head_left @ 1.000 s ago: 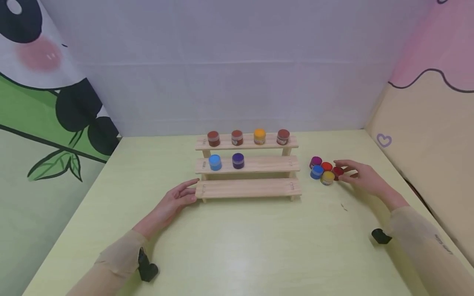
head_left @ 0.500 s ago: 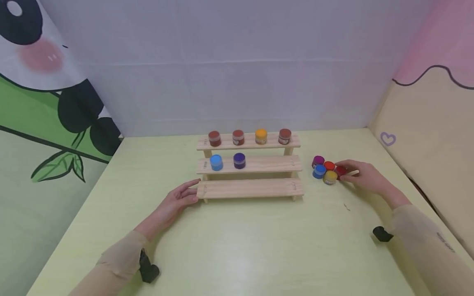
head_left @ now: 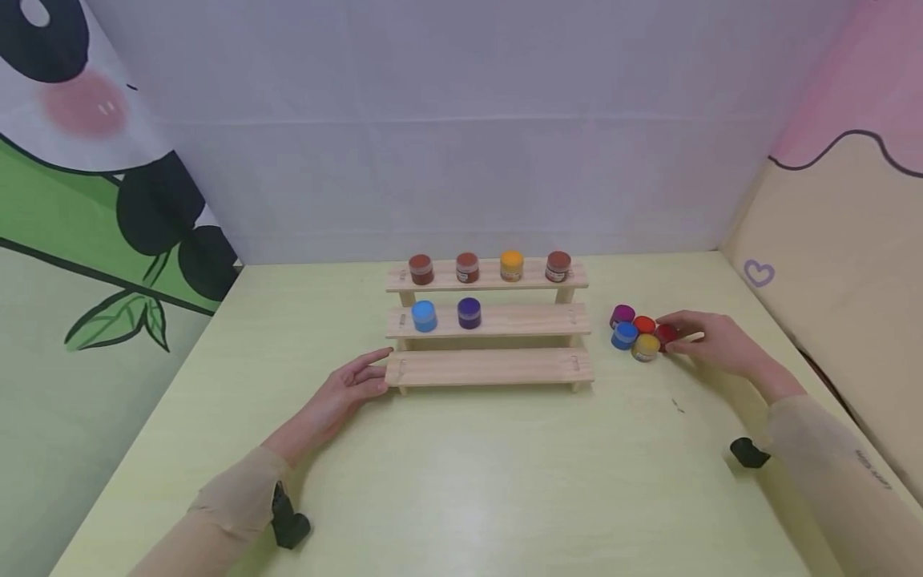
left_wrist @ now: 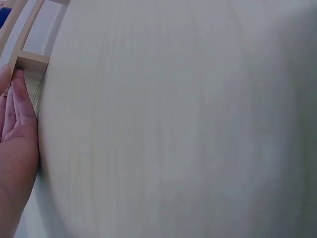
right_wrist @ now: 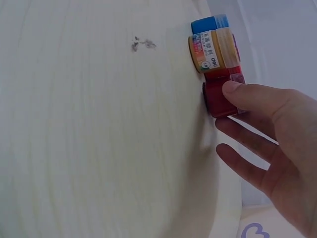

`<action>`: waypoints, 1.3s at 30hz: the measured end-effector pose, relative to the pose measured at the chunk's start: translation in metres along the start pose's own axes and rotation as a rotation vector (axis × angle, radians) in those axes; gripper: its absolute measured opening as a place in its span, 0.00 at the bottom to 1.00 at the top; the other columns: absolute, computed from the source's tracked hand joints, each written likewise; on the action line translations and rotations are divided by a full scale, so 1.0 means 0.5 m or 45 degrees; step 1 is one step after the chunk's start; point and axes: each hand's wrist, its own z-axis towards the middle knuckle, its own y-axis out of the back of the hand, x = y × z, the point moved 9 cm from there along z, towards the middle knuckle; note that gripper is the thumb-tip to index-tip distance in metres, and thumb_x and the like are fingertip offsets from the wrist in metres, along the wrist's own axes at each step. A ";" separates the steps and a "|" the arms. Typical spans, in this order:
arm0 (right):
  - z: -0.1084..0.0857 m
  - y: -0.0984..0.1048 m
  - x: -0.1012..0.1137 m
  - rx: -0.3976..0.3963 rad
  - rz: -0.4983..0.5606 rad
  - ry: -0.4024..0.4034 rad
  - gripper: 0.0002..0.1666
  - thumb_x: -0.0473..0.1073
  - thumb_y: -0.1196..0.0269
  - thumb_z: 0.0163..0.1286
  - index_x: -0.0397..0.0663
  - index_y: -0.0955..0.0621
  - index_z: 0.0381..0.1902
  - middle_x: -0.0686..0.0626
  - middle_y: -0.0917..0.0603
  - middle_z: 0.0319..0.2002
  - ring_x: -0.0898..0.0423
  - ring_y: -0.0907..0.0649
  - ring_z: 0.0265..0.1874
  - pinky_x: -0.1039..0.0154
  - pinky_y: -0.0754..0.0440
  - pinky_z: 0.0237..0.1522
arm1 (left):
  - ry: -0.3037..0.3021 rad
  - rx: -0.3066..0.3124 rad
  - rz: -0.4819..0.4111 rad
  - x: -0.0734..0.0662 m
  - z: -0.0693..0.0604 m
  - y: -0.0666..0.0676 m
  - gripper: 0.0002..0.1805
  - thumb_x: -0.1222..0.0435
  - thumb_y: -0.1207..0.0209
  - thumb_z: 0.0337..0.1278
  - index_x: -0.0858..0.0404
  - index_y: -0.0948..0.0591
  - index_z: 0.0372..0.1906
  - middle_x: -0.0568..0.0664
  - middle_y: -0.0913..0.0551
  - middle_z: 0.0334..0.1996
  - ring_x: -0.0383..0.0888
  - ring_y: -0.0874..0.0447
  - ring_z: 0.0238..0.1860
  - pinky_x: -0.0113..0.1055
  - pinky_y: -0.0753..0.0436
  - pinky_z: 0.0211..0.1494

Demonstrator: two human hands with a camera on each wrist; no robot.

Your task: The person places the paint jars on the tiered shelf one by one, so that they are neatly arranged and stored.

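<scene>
My left hand (head_left: pixel 348 393) touches the left end of the bottom board of a three-step wooden rack (head_left: pixel 490 366), its fingers mostly straight. In the left wrist view, the fingertips meet the rack's end beside a short leg. At the right, my right hand (head_left: pixel 714 344) pinches a dark red paint jar (right_wrist: pixel 218 98) between thumb and forefinger, the other fingers loose. That jar still sits among a yellow jar (head_left: pixel 646 347), a blue jar (head_left: pixel 624 336), a purple jar (head_left: pixel 622 316) and a red jar (head_left: pixel 645 325).
Brown jars (head_left: pixel 421 269) and an orange-yellow jar (head_left: pixel 512 265) stand on the top step. A light blue jar (head_left: pixel 424 316) and a dark violet jar (head_left: pixel 469 312) occupy the middle step's left half. A pale wall (head_left: pixel 469 184) rises behind the table (head_left: pixel 447 481).
The whole head view has shifted slightly, moving the scene a little to the right. My right fingers have closed in on the dark red jar; the left hand stays at the rack's end.
</scene>
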 end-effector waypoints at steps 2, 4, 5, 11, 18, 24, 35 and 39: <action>0.001 0.013 0.005 -0.027 -0.024 0.019 0.26 0.40 0.32 0.66 0.41 0.22 0.61 0.38 0.13 0.49 0.39 0.15 0.49 0.51 0.15 0.50 | -0.002 0.002 -0.002 0.001 0.000 -0.001 0.37 0.58 0.41 0.67 0.52 0.42 0.77 0.51 0.22 0.64 0.32 0.20 0.57 0.23 0.24 0.60; 0.004 0.031 0.014 -0.059 -0.048 0.040 0.26 0.39 0.32 0.65 0.41 0.22 0.60 0.39 0.13 0.48 0.41 0.15 0.48 0.56 0.14 0.47 | -0.006 0.006 -0.006 0.002 -0.001 -0.001 0.37 0.58 0.41 0.68 0.53 0.42 0.77 0.50 0.22 0.63 0.32 0.20 0.57 0.23 0.24 0.60; 0.007 0.039 0.018 -0.071 -0.057 0.051 0.26 0.40 0.32 0.66 0.41 0.22 0.60 0.40 0.13 0.47 0.42 0.15 0.47 0.61 0.14 0.46 | -0.008 0.004 -0.008 0.001 -0.001 0.000 0.37 0.58 0.41 0.68 0.53 0.42 0.77 0.49 0.21 0.62 0.32 0.20 0.57 0.23 0.24 0.60; 0.020 0.080 0.034 -0.140 -0.062 0.020 0.26 0.41 0.32 0.66 0.44 0.21 0.61 0.44 0.13 0.47 0.58 0.16 0.45 0.84 0.24 0.41 | -0.012 -0.001 -0.012 -0.002 0.001 0.001 0.36 0.60 0.40 0.67 0.52 0.41 0.77 0.42 0.19 0.57 0.32 0.19 0.57 0.24 0.23 0.59; 0.030 0.105 0.079 -0.252 -0.084 0.088 0.23 0.44 0.32 0.66 0.50 0.19 0.59 0.48 0.11 0.45 0.77 0.22 0.40 0.86 0.26 0.40 | -0.023 0.006 -0.002 -0.006 0.006 0.002 0.37 0.60 0.40 0.67 0.53 0.41 0.77 0.46 0.19 0.59 0.33 0.19 0.56 0.24 0.23 0.59; 0.029 0.112 0.130 -0.264 -0.102 0.058 0.27 0.52 0.32 0.66 0.53 0.20 0.61 0.48 0.12 0.46 0.61 0.17 0.44 0.85 0.27 0.40 | 0.002 0.002 -0.013 -0.002 0.007 0.003 0.38 0.59 0.40 0.67 0.53 0.42 0.77 0.45 0.20 0.59 0.32 0.20 0.56 0.23 0.24 0.59; 0.043 0.104 0.217 -0.346 0.035 0.024 0.27 0.49 0.33 0.66 0.49 0.21 0.61 0.43 0.13 0.49 0.47 0.15 0.45 0.85 0.26 0.36 | 0.013 0.001 -0.013 0.001 0.005 0.001 0.38 0.59 0.40 0.67 0.53 0.43 0.78 0.44 0.20 0.59 0.31 0.20 0.57 0.22 0.24 0.59; 0.041 0.097 0.253 -0.394 0.062 0.055 0.26 0.49 0.32 0.66 0.50 0.20 0.60 0.43 0.13 0.48 0.50 0.15 0.44 0.85 0.26 0.36 | 0.003 0.006 -0.022 -0.001 0.003 -0.001 0.38 0.60 0.41 0.67 0.54 0.43 0.78 0.44 0.19 0.59 0.31 0.20 0.57 0.22 0.24 0.59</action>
